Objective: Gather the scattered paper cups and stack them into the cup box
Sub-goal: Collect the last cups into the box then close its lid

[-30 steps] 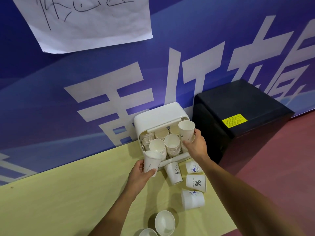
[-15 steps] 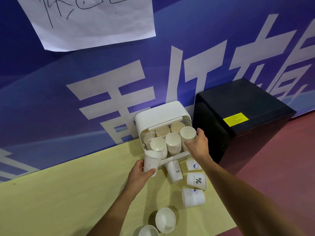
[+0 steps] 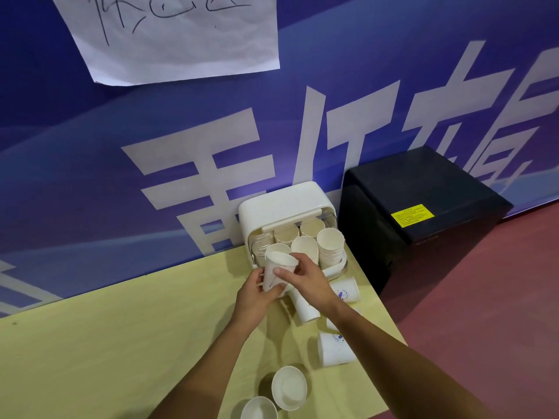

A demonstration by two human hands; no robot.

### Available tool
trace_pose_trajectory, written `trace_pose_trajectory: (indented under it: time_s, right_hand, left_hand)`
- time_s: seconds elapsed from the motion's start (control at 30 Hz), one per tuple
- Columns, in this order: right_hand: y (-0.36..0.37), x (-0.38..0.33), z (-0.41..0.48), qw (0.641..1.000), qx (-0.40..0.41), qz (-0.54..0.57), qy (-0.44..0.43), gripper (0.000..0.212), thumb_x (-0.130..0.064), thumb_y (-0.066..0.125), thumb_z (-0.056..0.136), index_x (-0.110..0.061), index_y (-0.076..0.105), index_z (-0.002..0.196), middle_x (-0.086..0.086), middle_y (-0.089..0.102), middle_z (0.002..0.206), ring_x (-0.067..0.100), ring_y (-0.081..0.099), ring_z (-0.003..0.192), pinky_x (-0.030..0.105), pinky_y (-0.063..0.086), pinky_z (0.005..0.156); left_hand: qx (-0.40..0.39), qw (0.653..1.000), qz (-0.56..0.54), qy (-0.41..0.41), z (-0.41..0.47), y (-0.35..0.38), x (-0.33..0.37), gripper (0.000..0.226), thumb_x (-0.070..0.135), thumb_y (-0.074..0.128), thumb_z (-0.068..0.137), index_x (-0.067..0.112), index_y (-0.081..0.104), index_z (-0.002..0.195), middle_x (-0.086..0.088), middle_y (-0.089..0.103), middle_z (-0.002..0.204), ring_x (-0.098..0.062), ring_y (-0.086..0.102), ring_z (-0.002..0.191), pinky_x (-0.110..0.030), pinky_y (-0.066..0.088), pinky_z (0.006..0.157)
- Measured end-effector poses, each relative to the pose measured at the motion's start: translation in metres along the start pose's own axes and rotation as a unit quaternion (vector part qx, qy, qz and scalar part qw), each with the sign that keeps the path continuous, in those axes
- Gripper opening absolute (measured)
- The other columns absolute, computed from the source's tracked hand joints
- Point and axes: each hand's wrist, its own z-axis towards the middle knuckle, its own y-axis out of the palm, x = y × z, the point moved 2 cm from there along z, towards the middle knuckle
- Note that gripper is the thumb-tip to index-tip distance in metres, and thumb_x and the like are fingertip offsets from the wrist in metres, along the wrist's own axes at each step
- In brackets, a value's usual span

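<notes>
A white cup box [image 3: 281, 207] stands open against the wall, holding several stacks of paper cups [image 3: 330, 244]. Just in front of it my left hand [image 3: 254, 294] grips a white paper cup [image 3: 276, 272] by its side, tilted with the mouth up. My right hand [image 3: 305, 281] pinches the same cup near its rim. Several loose cups lie on the table to the right: one on its side [image 3: 346, 290], one [image 3: 307, 308] partly under my right wrist, one [image 3: 334, 349] nearer me. Two upright cups [image 3: 289, 387] [image 3: 258, 408] stand at the near edge.
The yellow-green table [image 3: 106, 343] ends at the right, close beside the loose cups. A black cabinet [image 3: 423, 213] stands on the red floor right of the box. A blue banner wall with a white paper sheet [image 3: 169, 34] rises behind.
My right hand left its cup on the right stack in the box and moved left onto the cup in my left hand. That cup has risen slightly toward the box.
</notes>
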Motion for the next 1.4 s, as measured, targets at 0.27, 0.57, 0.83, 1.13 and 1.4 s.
trace_pose_trajectory:
  time_s: [0.27,0.57,0.83,1.13,1.4]
  right_hand:
    - [-0.022,-0.018,0.001,0.989,0.139,0.001,-0.044,0.054,-0.031,0.084,0.078,-0.025,0.056,0.124,-0.011,0.067,0.112,0.005,0.065,0.103,0.021,0.055,0.082]
    - [-0.037,-0.038,0.018,0.975,0.213,-0.052,-0.041,0.068,-0.029,0.080,0.074,-0.035,0.044,0.131,-0.015,0.059,0.115,0.011,0.059,0.108,0.038,0.054,0.093]
    - [-0.031,-0.028,0.027,0.969,0.189,-0.157,-0.016,0.070,-0.030,0.080,0.079,-0.025,0.043,0.138,-0.008,0.056,0.114,0.018,0.055,0.112,0.032,0.043,0.086]
    - [-0.028,-0.014,0.029,0.958,0.194,-0.214,0.001,0.079,-0.027,0.080,0.081,-0.017,0.039,0.149,0.005,0.050,0.148,0.026,0.049,0.133,0.039,0.042,0.106]
    - [-0.016,-0.010,0.006,0.946,0.219,-0.238,-0.037,0.060,-0.023,0.071,0.084,-0.013,0.049,0.139,0.007,0.053,0.138,0.025,0.049,0.128,0.038,0.041,0.105]
  left_hand:
    - [-0.013,1.000,-0.018,-0.022,0.008,0.002,-0.013,0.057,0.027,0.083,0.074,0.024,0.055,0.124,0.006,0.061,0.115,-0.014,0.063,0.103,-0.034,0.052,0.093]
    - [-0.008,0.999,0.007,-0.046,0.006,-0.012,-0.028,0.053,0.028,0.081,0.077,0.022,0.054,0.122,0.005,0.058,0.117,-0.012,0.063,0.104,-0.029,0.051,0.091]
    - [0.014,0.998,0.033,-0.055,0.008,-0.027,-0.031,0.053,0.028,0.079,0.079,0.021,0.054,0.125,0.004,0.058,0.118,-0.010,0.062,0.101,-0.027,0.050,0.081]
    - [0.013,0.997,0.044,-0.056,0.007,-0.031,-0.035,0.054,0.032,0.079,0.078,0.023,0.053,0.125,0.005,0.058,0.119,-0.010,0.061,0.102,-0.028,0.052,0.084]
    - [-0.002,0.997,0.045,-0.056,0.000,-0.036,-0.038,0.051,0.030,0.077,0.081,0.022,0.053,0.125,0.004,0.057,0.120,-0.010,0.060,0.103,-0.024,0.048,0.080]
